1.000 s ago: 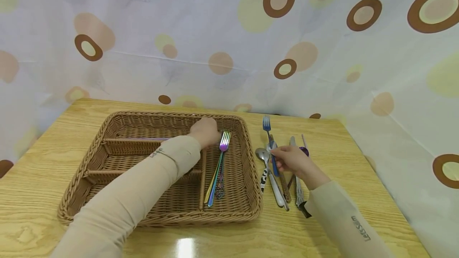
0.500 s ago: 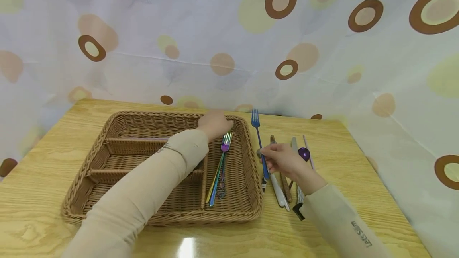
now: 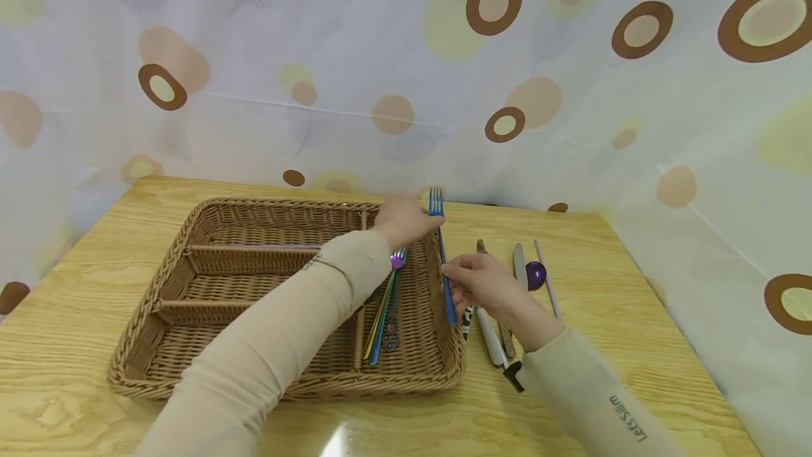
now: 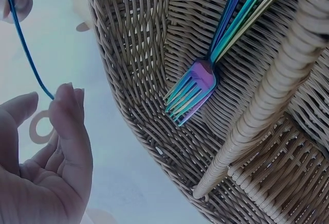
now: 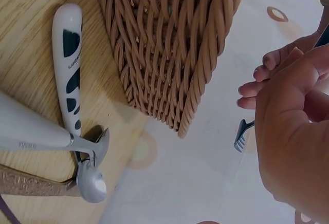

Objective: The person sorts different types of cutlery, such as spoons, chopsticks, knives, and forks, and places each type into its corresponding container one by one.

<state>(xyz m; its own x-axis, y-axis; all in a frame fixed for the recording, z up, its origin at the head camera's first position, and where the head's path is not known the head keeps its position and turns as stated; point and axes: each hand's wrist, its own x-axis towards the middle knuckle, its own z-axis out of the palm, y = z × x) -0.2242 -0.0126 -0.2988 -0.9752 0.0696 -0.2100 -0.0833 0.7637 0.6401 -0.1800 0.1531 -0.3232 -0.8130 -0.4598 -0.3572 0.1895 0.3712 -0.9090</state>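
Head view: blue fork (image 3: 442, 249), one, handle pinched between thumb and fingers of the right hand (image 3: 485, 284), the low hold presumably leaving the head free. Left hand (image 3: 406, 221), beyond the grip, thumb and forefinger spread near the tines; contact unclear. Left of the grip: basket (image 3: 450, 372), containing a purple-tined fork (image 4: 198, 85). Right of the grip: purple spoon (image 3: 536, 276), on the table (image 3: 609, 316).

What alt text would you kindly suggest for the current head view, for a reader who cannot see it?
A person's right hand holds a blue fork, its tines near the left hand, at the right rim of a divided wicker basket. An iridescent fork lies in the right compartment; more cutlery rests on the wooden table to the right.
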